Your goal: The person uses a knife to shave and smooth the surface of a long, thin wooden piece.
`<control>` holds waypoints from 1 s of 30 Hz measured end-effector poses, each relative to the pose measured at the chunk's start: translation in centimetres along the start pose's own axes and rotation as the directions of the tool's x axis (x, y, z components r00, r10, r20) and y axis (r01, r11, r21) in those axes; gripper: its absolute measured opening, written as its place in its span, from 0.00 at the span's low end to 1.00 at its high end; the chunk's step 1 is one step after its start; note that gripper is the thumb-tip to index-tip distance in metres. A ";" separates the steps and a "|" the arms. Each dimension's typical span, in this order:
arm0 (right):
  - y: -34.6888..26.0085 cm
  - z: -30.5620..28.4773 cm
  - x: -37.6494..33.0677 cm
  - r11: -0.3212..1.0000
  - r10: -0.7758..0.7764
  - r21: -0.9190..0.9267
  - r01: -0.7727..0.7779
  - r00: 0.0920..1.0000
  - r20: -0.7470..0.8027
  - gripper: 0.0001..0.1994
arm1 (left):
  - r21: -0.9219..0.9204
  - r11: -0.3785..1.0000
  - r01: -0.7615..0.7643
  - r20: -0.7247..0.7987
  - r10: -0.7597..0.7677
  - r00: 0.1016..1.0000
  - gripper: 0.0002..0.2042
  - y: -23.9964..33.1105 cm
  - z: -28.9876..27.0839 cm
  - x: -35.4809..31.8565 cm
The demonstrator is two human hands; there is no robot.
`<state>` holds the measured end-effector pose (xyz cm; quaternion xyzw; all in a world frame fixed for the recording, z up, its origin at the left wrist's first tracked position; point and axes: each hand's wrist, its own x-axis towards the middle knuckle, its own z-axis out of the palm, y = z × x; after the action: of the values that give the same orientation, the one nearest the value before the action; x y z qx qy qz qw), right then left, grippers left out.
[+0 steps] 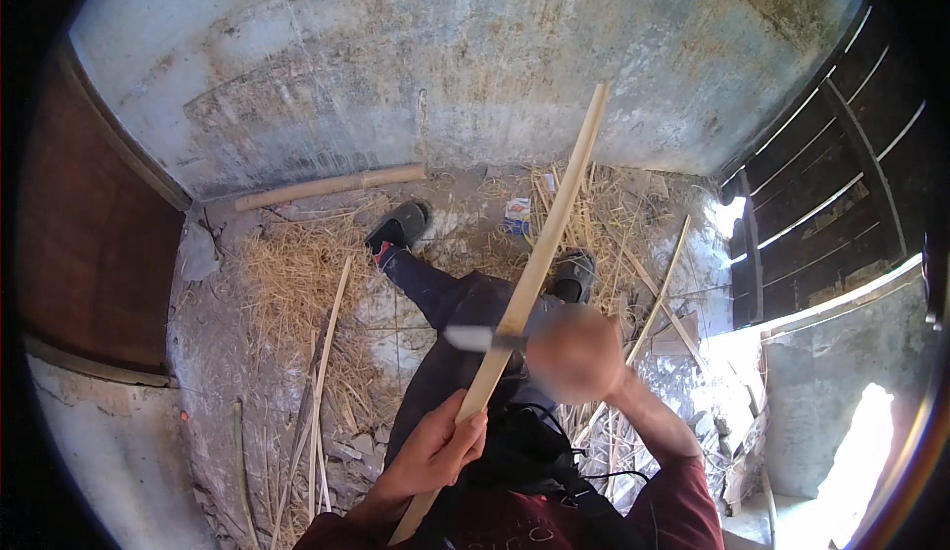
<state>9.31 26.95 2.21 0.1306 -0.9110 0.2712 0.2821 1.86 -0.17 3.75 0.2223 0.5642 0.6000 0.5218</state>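
Observation:
A long, pale bamboo strip slants across my lap, from my body up toward the wall. My left hand is closed round its lower part, thumb on top. My right hand is smeared, but it is closed on a knife, whose handle is mostly hidden in the fist. The knife's light blade lies across the strip, above my left hand, and its tip points left. Whether the edge bites into the bamboo I cannot tell. My legs in dark trousers are under the strip.
Heaps of shavings cover the floor left and right of my legs. A bamboo pole lies along the stained wall. Thin strips lie on both sides. A small packet is near my right shoe. A slatted wooden panel stands at right.

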 end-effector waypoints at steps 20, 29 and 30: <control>-1.6 0.5 0.7 1.000 -0.017 -0.022 0.016 0.999 -0.046 0.07 | 0.145 0.988 -0.061 -0.080 0.073 0.994 0.08 -0.5 -0.1 -0.3; -1.8 0.4 0.8 0.996 0.085 0.045 -0.082 0.995 -0.050 0.07 | 0.150 0.989 -0.006 -0.100 0.021 0.995 0.09 -0.3 0.2 -0.4; -1.4 0.5 0.7 0.989 0.141 0.059 -0.137 0.986 -0.087 0.07 | 0.156 0.987 -0.023 -0.108 0.040 0.993 0.09 -0.7 0.1 -0.2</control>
<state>9.04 25.43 2.84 0.0617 -0.8967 0.3197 0.2999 2.30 -0.43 3.25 0.2374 0.6336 0.5739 0.4613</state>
